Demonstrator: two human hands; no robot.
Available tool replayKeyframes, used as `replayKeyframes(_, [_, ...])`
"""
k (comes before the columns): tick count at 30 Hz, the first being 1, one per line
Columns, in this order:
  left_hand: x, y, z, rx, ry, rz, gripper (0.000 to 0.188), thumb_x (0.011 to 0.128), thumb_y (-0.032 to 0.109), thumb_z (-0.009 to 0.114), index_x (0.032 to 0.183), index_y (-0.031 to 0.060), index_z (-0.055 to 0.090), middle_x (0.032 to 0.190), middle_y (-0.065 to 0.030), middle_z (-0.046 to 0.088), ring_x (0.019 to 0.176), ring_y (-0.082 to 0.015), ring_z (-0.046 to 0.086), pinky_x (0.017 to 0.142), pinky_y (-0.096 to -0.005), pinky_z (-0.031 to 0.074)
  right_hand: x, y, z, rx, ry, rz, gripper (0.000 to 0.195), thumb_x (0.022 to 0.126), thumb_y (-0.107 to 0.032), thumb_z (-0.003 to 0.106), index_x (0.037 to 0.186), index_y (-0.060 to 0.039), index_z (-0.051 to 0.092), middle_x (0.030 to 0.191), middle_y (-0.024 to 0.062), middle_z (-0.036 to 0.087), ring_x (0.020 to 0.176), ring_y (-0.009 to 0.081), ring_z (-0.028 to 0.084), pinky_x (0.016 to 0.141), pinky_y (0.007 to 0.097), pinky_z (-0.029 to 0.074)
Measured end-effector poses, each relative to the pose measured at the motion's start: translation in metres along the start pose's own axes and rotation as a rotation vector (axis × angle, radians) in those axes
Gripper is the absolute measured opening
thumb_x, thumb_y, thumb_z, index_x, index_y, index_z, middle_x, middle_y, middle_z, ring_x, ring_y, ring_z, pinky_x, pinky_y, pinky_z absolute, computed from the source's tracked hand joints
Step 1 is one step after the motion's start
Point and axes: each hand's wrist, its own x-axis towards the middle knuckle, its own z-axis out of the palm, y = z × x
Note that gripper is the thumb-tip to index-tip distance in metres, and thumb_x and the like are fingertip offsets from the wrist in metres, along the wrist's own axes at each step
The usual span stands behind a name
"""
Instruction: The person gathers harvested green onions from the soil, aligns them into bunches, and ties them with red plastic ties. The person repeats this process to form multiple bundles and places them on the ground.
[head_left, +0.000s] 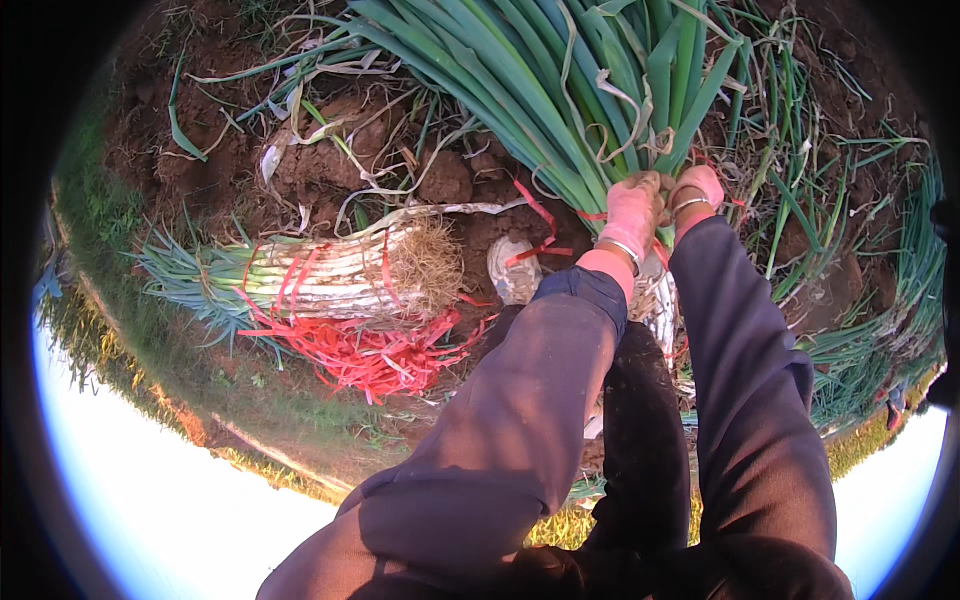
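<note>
A large bundle of long green onions (540, 97) lies in front of me, its leaves fanned away towards the top. Both hands wear pinkish gloves with a band at each wrist. My left hand (631, 210) and my right hand (696, 191) meet on the bundle where leaves turn to stalks. Their fingers are closed around a red plastic strap (592, 216) that runs about the bundle. A strap end shows below the hands; the exact pinch is hidden. White stalks (660, 307) of the bundle show between my forearms, partly covered.
To the left lies a tied onion bundle (322, 277) with roots facing right. Loose red straps (382, 352) are heaped beside it. My muddy shoe (514, 270) stands on brown soil (446, 180) strewn with clods and leaf scraps. More onions (862, 367) lie at right.
</note>
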Motion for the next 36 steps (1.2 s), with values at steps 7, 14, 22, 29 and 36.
replayKeyframes(7, [-0.017,-0.003,-0.014,-0.132,0.010,0.082,0.028,0.102,0.026,0.057,0.103,-0.0004,0.065,0.061,0.0053,0.041,0.049,-0.0105,0.041,0.057,-0.0330,0.048,0.020,-0.014,0.014,0.067,-0.018,0.007,0.029,0.098,-0.023,0.055,0.108,-0.0069,0.077,0.106,0.0140,0.076,0.101,0.0310,0.074,0.079,0.0405,0.059])
replayKeyframes(14, [-0.057,0.007,-0.015,-0.093,0.083,0.080,0.034,0.104,0.033,0.055,0.103,-0.0010,0.060,0.061,0.0055,0.039,0.051,-0.0095,0.037,0.069,-0.0329,0.051,0.040,-0.016,0.011,0.243,-0.019,-0.024,0.040,0.092,-0.037,0.061,0.106,-0.0023,0.075,0.108,0.0189,0.074,0.102,0.0335,0.072,0.084,0.0409,0.056])
replayKeyframes(22, [0.003,0.083,0.014,0.853,-0.214,0.017,0.032,0.104,0.026,0.050,0.104,-0.0028,0.063,0.066,0.0002,0.052,0.056,-0.0096,0.045,0.063,-0.0265,0.047,-0.033,0.079,0.024,1.943,-0.380,0.151,0.029,0.096,-0.025,0.050,0.091,0.0012,0.061,0.075,0.0086,0.062,0.061,0.0208,0.057,0.058,0.0343,0.050])
replayKeyframes(29, [0.018,0.088,0.089,2.352,-0.644,0.275,0.043,0.086,0.041,0.069,0.108,0.0036,0.065,0.095,-0.0209,0.071,0.095,-0.0401,0.068,0.083,-0.0464,0.054,-0.119,0.078,-0.070,1.184,0.136,-0.558,0.021,0.096,-0.015,0.054,0.094,0.0012,0.068,0.089,0.0136,0.069,0.078,0.0276,0.066,0.076,0.0334,0.053])
replayKeyframes(36, [0.011,0.073,0.049,2.577,-0.750,0.499,0.018,0.081,0.030,0.069,0.091,0.0148,0.070,0.084,-0.0121,0.071,0.083,-0.0313,0.070,0.084,-0.0419,0.052,-0.149,0.098,-0.091,1.255,0.001,-0.823,0.020,0.087,-0.020,0.067,0.087,-0.0004,0.068,0.091,0.0082,0.069,0.086,0.0251,0.067,0.077,0.0365,0.053])
